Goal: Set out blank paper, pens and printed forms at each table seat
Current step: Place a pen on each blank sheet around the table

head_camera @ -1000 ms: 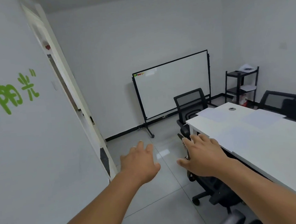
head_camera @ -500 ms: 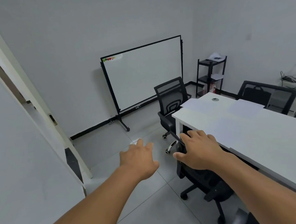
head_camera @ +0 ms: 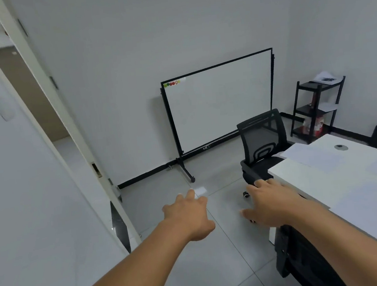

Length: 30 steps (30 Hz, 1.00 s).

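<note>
Since both of my hands carry nothing, left hand (head_camera: 187, 214) and right hand (head_camera: 271, 204) hang loose-fingered over the floor. I count three paper sheets (head_camera: 310, 154) lying on the table (head_camera: 301, 178) at three o'clock, presumably one per seat. I see two chairs clearly: one chair (head_camera: 261, 140) at one o'clock, another below my right arm. No pens visible.

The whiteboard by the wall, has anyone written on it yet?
No, the whiteboard has a bare white surface, with only a short row of small coloured magnets at its top left corner.
</note>
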{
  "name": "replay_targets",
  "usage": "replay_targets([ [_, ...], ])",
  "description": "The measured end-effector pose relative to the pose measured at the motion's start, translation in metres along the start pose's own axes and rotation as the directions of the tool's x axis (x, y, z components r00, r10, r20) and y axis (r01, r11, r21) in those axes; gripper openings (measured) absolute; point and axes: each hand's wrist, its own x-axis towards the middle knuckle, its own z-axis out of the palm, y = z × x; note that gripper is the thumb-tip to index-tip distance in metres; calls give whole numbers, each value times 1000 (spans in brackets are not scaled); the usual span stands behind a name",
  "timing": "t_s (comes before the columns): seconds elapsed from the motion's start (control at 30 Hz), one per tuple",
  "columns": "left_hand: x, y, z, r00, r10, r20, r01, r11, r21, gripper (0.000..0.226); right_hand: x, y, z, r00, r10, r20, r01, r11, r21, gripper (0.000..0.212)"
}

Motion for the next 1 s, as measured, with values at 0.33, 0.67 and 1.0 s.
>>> replay_targets([
  [0.33,132,-82,-82,997,-57,-51,56,998,-20,70,167,-29,-91,994,-93,-56,92,996,-17,81],
  [0.67,312,-149,-119,997,29,-74,-31,999,-26,66,334,-43,-132,998,-6,-61,3,999,-50,82],
  [1.0,507,-220,-206,978,171,-118,-166,985,52,63,503,-50,-204,983,162,-83,-159,986,45,78],
])
